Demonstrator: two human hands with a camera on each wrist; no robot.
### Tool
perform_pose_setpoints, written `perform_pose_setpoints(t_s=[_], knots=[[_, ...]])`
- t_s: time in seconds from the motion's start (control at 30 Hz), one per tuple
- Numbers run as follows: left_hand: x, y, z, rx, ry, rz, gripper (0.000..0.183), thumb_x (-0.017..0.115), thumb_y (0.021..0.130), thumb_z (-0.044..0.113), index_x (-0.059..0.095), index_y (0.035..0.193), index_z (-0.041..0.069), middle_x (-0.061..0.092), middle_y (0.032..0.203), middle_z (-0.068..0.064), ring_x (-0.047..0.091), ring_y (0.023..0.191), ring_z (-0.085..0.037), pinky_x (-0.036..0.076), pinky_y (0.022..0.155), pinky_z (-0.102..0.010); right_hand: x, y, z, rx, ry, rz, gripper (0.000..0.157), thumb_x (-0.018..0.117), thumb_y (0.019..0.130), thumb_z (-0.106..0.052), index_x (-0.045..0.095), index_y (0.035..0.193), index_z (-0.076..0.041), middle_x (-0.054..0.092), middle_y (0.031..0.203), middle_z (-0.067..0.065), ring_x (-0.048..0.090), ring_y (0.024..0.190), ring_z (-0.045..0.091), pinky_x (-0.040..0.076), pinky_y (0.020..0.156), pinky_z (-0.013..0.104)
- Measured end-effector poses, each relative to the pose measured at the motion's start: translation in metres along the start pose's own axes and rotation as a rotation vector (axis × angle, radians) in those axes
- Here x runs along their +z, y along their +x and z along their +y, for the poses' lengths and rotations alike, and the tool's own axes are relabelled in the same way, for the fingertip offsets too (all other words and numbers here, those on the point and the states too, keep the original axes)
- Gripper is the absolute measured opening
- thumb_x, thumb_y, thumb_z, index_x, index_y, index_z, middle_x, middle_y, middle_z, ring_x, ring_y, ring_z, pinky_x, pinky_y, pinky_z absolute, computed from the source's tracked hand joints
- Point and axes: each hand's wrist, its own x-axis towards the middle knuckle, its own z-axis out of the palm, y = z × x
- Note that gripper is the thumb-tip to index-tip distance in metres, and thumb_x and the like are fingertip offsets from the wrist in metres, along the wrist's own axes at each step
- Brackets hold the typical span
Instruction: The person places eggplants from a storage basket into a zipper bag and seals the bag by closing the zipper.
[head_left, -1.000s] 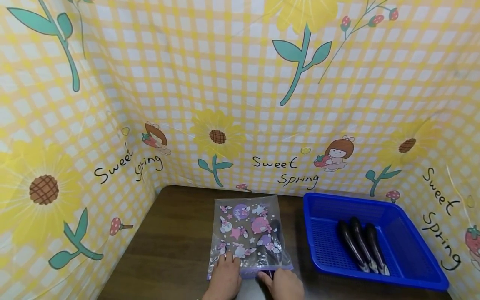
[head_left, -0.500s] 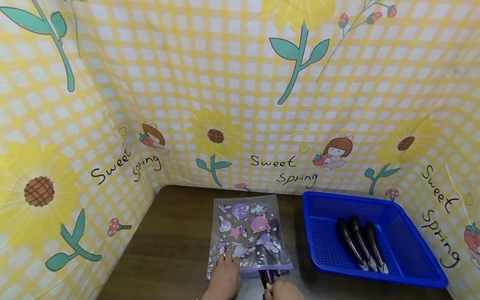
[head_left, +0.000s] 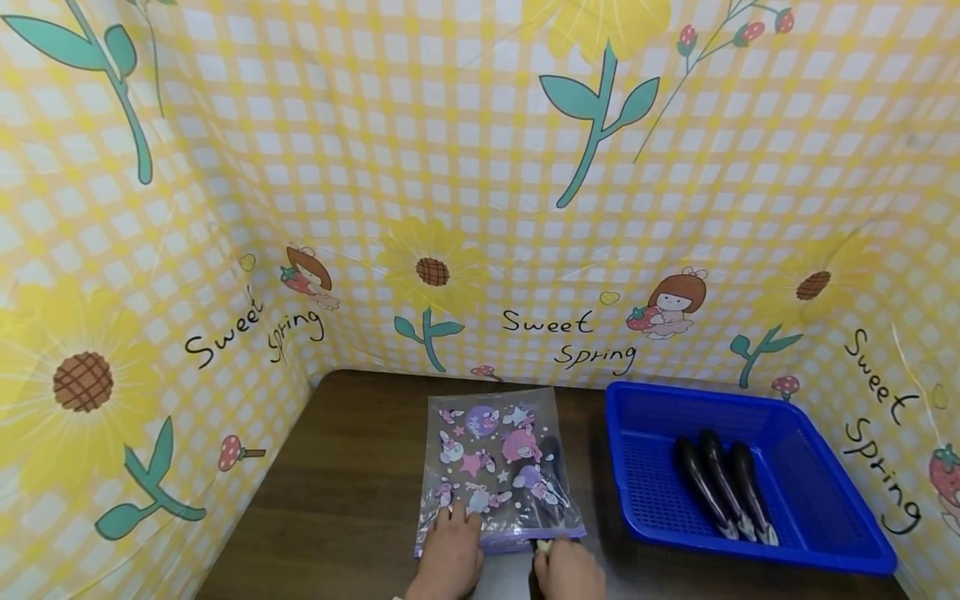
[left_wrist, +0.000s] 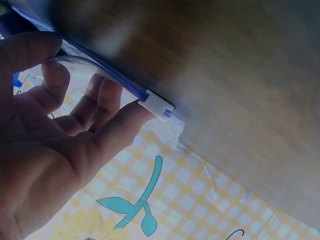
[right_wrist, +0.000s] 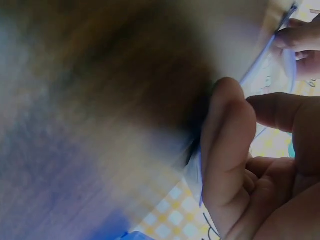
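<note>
A clear zip bag [head_left: 480,442] with pink and purple rabbit prints lies flat, its purple-edged mouth toward me. My left hand [head_left: 450,550] holds the bag's mouth at the left; in the left wrist view the purple rim runs between its fingers, beside a white slider [left_wrist: 156,104]. At the right of the mouth my right hand [head_left: 570,571] grips the pale stem end of an eggplant [head_left: 543,546], whose body is inside the bag. Another dark eggplant [head_left: 552,454] shows through the bag's right side. In the right wrist view the fingers hide most of the gripped eggplant.
A blue plastic basket [head_left: 622,492] with three eggplants [head_left: 723,492] stands on the right of the brown table [head_left: 337,483]. Yellow checked cloth [head_left: 480,167] walls off the back and both sides.
Half a second ago the eggplant in my right hand stuck out of the bag's mouth; now it has slid forward and little more than its stem shows. The left hand stays put.
</note>
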Motion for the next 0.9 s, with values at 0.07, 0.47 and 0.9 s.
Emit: perform_pose_setpoints(t_s=[0.07, 0.47, 0.9], knots=[[0.0, 0.0, 0.0, -0.001, 0.003, -0.003, 0.024, 0.07, 0.059, 0.014, 0.057, 0.077, 0.005, 0.049, 0.085, -0.012, 0.048, 0.075, -0.029, 0.042, 0.051, -0.042, 0.001, 0.003, 0.0, -0.004, 0.005, 0.022, 0.026, 0.069, 0.076, -0.029, 0.061, 0.075, -0.003, 0.06, 0.067, 0.014, 0.059, 0.061, 0.037, 0.044, 0.054, 0.053], [-0.001, 0.0, 0.001, 0.005, 0.006, 0.024, 0.025, 0.072, 0.057, 0.014, 0.058, 0.077, 0.005, 0.049, 0.084, -0.012, 0.048, 0.073, -0.029, 0.041, 0.05, -0.042, 0.001, 0.012, 0.0, -0.063, -0.006, 0.022, 0.028, 0.068, 0.08, -0.03, 0.062, 0.068, -0.005, 0.063, 0.07, 0.015, 0.06, 0.063, 0.037, 0.046, 0.058, 0.052], [-0.004, 0.0, 0.001, -0.016, -0.007, -0.03, 0.023, 0.069, 0.061, 0.012, 0.059, 0.08, 0.005, 0.05, 0.087, -0.012, 0.049, 0.076, -0.03, 0.043, 0.053, -0.044, 0.007, 0.013, 0.007, -0.066, -0.009, 0.006, 0.029, 0.068, 0.078, -0.031, 0.055, 0.062, -0.01, 0.063, 0.069, 0.013, 0.06, 0.061, 0.035, 0.046, 0.055, 0.051]])
